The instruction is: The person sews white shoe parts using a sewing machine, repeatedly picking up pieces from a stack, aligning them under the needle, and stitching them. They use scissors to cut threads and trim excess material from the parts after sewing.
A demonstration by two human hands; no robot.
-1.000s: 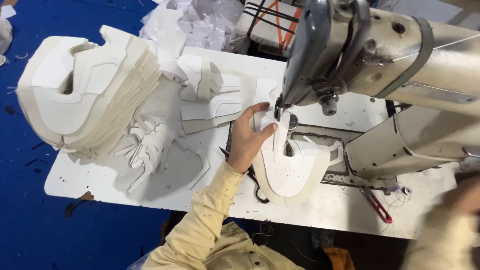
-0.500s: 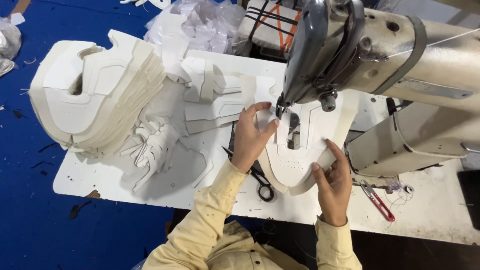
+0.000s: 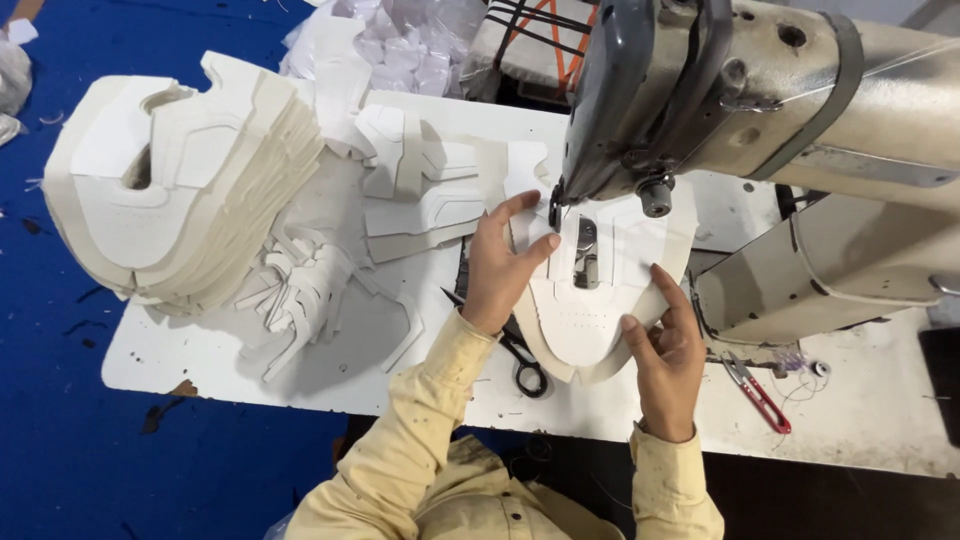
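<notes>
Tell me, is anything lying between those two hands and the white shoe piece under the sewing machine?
Nothing visible does. The left hand and the right hand both rest directly on the white shoe piece, which lies under the sewing machine head.

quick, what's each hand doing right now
Left hand: open, fingers pressing the white shoe upper piece flat.
Right hand: open, fingertips steadying its right edge.
</notes>
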